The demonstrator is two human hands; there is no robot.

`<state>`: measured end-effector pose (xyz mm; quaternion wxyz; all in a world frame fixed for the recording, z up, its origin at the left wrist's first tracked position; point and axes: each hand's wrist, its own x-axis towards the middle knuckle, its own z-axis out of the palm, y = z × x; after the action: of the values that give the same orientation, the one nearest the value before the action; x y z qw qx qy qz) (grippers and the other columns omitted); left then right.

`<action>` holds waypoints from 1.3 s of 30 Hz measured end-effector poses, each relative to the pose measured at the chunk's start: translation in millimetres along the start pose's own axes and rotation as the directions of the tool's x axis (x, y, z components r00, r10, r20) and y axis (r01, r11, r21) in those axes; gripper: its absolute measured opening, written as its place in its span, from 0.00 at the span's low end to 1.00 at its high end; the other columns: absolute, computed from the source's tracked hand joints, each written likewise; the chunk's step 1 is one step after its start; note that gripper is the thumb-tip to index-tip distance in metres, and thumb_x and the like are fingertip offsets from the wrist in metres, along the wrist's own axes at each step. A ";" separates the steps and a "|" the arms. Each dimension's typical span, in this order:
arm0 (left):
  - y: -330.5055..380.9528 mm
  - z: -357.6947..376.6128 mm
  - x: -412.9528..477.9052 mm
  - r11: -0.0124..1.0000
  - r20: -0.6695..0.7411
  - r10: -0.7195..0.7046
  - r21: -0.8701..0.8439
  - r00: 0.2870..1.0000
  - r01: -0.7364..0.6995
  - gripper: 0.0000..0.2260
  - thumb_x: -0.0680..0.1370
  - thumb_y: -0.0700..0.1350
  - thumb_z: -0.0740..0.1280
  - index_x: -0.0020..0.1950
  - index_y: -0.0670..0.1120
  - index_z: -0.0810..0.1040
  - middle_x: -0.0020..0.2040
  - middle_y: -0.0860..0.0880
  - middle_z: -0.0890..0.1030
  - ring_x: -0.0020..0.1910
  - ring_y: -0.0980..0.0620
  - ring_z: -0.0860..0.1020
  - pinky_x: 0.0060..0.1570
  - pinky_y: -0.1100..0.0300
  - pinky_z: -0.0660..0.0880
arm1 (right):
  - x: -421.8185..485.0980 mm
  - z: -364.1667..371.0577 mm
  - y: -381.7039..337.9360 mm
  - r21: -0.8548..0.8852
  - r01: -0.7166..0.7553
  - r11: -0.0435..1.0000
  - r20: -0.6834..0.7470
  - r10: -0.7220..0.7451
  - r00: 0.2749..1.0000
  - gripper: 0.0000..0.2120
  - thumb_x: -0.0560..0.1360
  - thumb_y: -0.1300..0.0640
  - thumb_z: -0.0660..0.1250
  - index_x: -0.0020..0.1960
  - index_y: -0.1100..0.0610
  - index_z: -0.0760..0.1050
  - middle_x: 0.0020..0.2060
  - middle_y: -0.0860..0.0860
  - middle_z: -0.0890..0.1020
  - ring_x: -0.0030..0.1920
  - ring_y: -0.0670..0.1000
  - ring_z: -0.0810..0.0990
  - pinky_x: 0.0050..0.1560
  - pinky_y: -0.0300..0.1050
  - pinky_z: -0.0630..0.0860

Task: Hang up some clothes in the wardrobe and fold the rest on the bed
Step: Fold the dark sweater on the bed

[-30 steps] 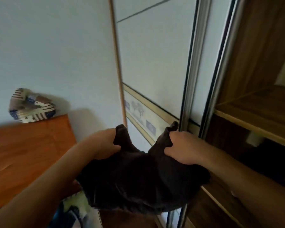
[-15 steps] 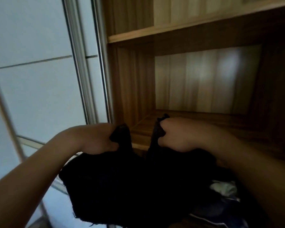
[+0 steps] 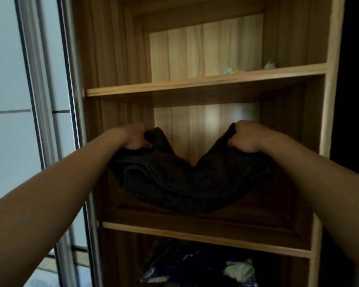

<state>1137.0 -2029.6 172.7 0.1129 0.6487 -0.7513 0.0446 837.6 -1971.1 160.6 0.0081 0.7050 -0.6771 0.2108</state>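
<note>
Dark garment [image 3: 184,183] gripped by left hand [image 3: 134,136] and right hand [image 3: 245,137] over middle shelf [image 3: 205,235] — stowing step; next, lower it flat, let go.

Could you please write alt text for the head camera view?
Two bare hands, left hand and right hand, grip a dark folded garment by its top corners inside the middle compartment of an open wooden wardrobe. Colourful clothes lie in the compartment below.
</note>
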 end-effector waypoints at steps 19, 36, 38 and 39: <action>-29.0 213.8 80.0 0.966 0.422 -0.021 0.242 0.906 -0.090 0.47 0.80 0.39 0.64 0.76 0.60 0.27 0.81 0.45 0.39 0.77 0.34 0.58 0.66 0.44 0.72 | 83.7 227.2 56.4 -0.213 0.065 0.975 0.486 0.048 0.873 0.41 0.75 0.28 0.53 0.72 0.32 0.24 0.81 0.56 0.42 0.79 0.68 0.49 0.74 0.72 0.53; -60.1 260.7 229.5 0.994 0.397 0.031 0.088 0.917 -0.072 0.46 0.80 0.39 0.66 0.77 0.61 0.31 0.82 0.44 0.40 0.79 0.35 0.52 0.73 0.37 0.61 | 207.1 278.6 66.4 -0.274 -0.042 0.961 0.419 0.159 0.894 0.40 0.72 0.22 0.48 0.75 0.31 0.29 0.80 0.49 0.36 0.79 0.65 0.37 0.68 0.81 0.40; -62.3 268.6 244.0 0.995 0.374 0.044 0.068 0.927 -0.075 0.45 0.80 0.42 0.66 0.78 0.61 0.32 0.82 0.44 0.41 0.79 0.35 0.52 0.74 0.37 0.60 | 221.3 282.6 70.0 -0.253 -0.052 0.966 0.414 0.157 0.897 0.40 0.72 0.22 0.48 0.75 0.30 0.30 0.80 0.49 0.36 0.79 0.65 0.37 0.68 0.81 0.39; -62.9 272.8 252.3 0.995 0.357 0.043 0.068 0.933 -0.072 0.44 0.80 0.43 0.66 0.78 0.60 0.32 0.82 0.44 0.41 0.79 0.35 0.52 0.74 0.37 0.59 | 229.7 285.7 72.3 -0.240 -0.060 0.969 0.408 0.157 0.899 0.40 0.72 0.21 0.48 0.75 0.30 0.30 0.80 0.49 0.36 0.79 0.65 0.37 0.68 0.81 0.38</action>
<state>1134.9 -2341.0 -39.7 -0.0517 0.6279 -0.7756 -0.0400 848.8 -2280.4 -48.7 -0.0724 0.6894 -0.7203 -0.0242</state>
